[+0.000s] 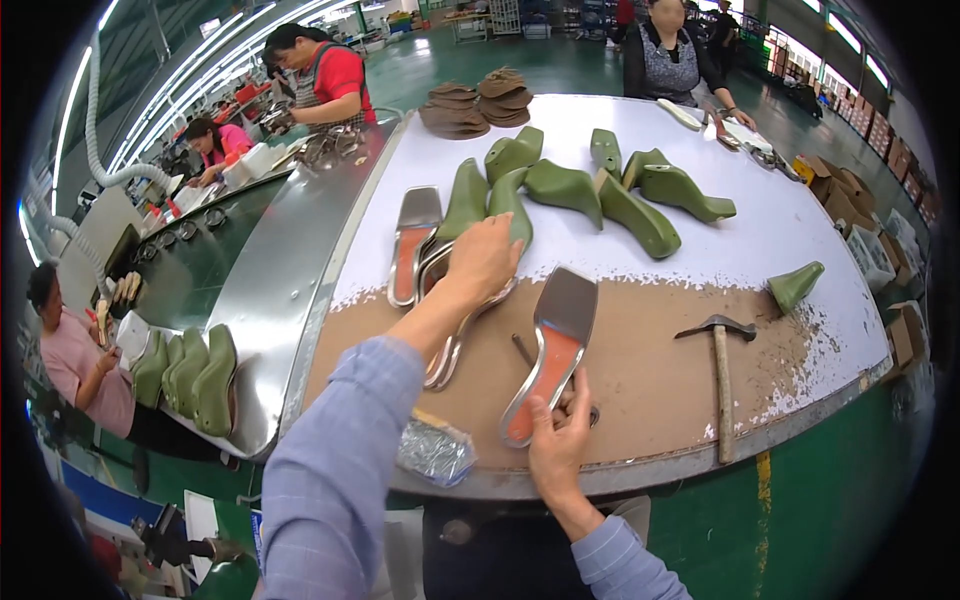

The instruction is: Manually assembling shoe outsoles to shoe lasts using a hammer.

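My right hand (pixel 562 440) grips a shoe sole (pixel 567 345) by its narrow heel part, toe end pointing away. The sole has a dark smooth forefoot, an orange rear and a shiny silver rim. My left hand (pixel 484 262) reaches forward with fingers curled against a green shoe last (pixel 508 190); its fingertips are partly hidden. Beneath that hand and wrist lie several similar soles (pixel 416 212) with silver rims, overlapping. Another green last (pixel 465 200) lies just left of the hand. More green lasts (pixel 565 190) are spread beyond it.
A hammer (pixel 722 390) and a single green last (pixel 795 287) lie at right. A clear plastic bag (pixel 436 452) sits at the near edge. Brown stacked pieces (pixel 453 110) stand at the far side. Co-workers are across and left; lasts (pixel 215 380) stand on the left metal bench (pixel 290 290).
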Motion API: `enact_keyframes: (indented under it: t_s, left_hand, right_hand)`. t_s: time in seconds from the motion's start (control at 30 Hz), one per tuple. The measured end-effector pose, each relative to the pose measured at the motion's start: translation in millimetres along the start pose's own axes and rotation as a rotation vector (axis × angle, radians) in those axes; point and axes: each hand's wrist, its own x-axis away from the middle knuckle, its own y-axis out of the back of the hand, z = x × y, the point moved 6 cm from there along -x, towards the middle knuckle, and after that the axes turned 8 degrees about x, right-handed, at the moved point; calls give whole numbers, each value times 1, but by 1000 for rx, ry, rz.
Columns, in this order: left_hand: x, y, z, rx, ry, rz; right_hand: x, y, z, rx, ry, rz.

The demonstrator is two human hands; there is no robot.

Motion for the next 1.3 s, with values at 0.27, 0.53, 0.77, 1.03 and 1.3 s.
enact_keyframes:
  t_s: [0.27,0.53,0.77,1.03,1.3]
  left_hand:
    - [-27,-57,68,-377,502,336]
    - [37,8,-30,1798,638,-45]
    - [186,52,-99,1734,654,-41]
    - [276,111,-134,1637,467,-335]
    - [293,161,-130,1416,320,-248]
  right_hand:
    - [-1,-3,-1,-230,-120,28]
    - [-9,22,3,-253,-23,-3]
    - [22,-10,34,-360,14,139]
    - [111,-38,55,-272,122,365]
    - [136,-48,70,294,310,696]
